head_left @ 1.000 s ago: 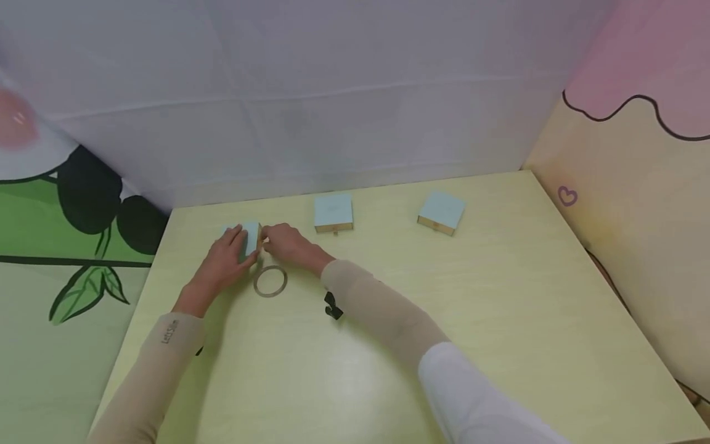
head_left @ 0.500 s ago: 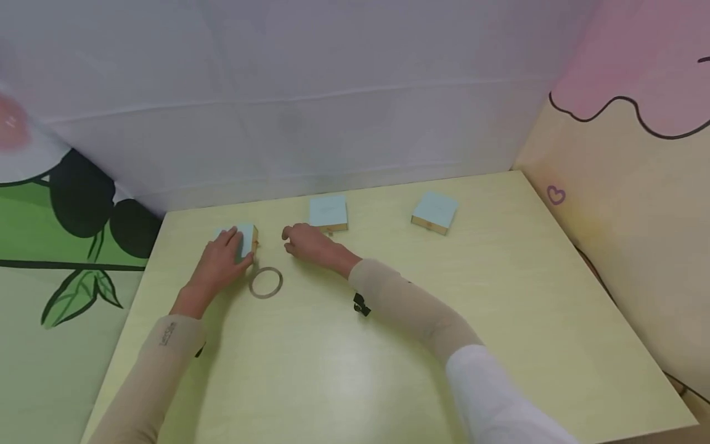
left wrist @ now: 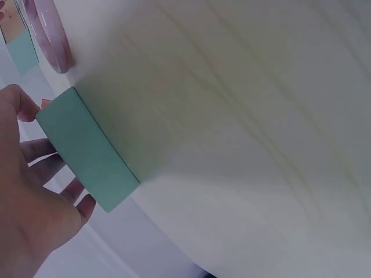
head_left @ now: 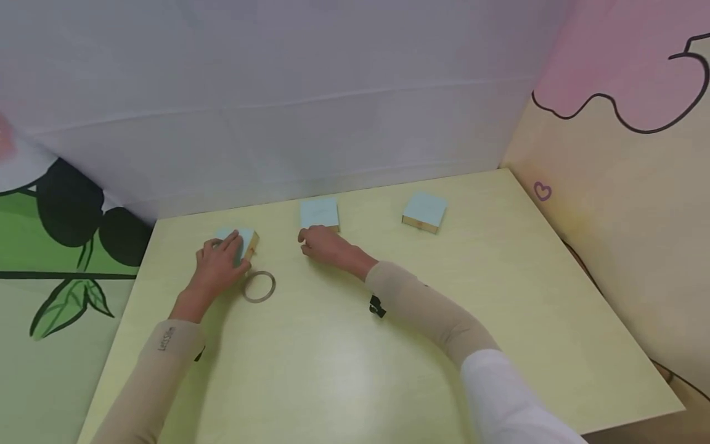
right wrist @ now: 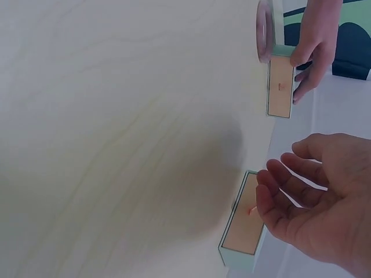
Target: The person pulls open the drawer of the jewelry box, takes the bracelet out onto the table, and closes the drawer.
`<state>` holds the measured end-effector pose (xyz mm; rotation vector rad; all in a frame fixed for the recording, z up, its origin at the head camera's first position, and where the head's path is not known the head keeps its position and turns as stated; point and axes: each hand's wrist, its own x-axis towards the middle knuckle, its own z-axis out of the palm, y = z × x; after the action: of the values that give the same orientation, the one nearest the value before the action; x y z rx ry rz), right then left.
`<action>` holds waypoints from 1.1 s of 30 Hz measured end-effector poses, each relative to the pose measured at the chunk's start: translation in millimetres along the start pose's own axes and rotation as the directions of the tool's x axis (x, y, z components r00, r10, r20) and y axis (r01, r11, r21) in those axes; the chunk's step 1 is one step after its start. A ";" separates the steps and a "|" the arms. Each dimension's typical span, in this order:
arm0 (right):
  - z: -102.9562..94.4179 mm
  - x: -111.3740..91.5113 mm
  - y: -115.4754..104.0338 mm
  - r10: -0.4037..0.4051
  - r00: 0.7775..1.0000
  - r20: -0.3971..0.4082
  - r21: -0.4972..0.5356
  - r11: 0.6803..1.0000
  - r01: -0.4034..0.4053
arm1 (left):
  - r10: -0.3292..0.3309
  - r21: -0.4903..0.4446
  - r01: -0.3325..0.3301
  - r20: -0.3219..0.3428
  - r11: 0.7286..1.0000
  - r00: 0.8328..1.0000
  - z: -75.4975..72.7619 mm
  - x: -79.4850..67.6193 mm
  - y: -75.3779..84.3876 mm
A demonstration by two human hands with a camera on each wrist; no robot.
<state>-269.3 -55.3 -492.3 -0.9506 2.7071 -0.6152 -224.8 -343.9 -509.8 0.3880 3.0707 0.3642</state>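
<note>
Three pale blue-green drawer-style boxes with tan fronts lie along the table's back. My left hand holds the left box, fingers over its top and thumb at its near side. In the left wrist view the fingers of this hand span the green box. A smooth pinkish bangle lies flat just in front of that box. My right hand is at the front of the middle box, its loosely bent fingers near the small pull tab and gripping nothing.
The third box sits turned at an angle to the right on the pale yellow table. A white cloth wall stands behind the table, with printed panels at both sides.
My right hand has left the front of the left box and moved right to the middle box. The left hand stays on its box, which has turned slightly.
</note>
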 end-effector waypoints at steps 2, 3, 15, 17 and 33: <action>0.0 -0.9 2.1 -0.003 1.000 -0.001 0.016 1.000 0.003 | 0.033 -0.006 -0.034 -0.007 0.999 0.999 0.5 -0.4 0.4; 0.3 -1.3 3.0 -0.008 1.000 -0.003 0.017 1.000 0.008 | 0.056 -0.014 -0.056 -0.013 0.998 0.998 0.6 -0.7 0.9; -3.1 -8.5 1.1 -0.013 1.000 -0.016 0.034 0.999 0.013 | 0.282 -0.128 -0.291 -0.084 0.948 0.956 0.8 -4.6 -1.2; -4.6 -9.2 0.1 -0.008 1.000 -0.021 0.033 0.999 0.009 | 0.273 -0.143 -0.279 -0.058 0.950 0.960 0.2 -5.6 -0.4; -1.0 -7.9 -1.2 0.003 1.000 -0.014 0.040 0.999 -0.002 | 0.260 0.004 -0.261 -0.090 0.965 0.961 6.4 -10.4 9.4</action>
<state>-262.9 -50.9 -490.4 -0.9367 2.6972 -0.6751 -212.2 -336.1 -513.9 0.8017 3.1076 0.4106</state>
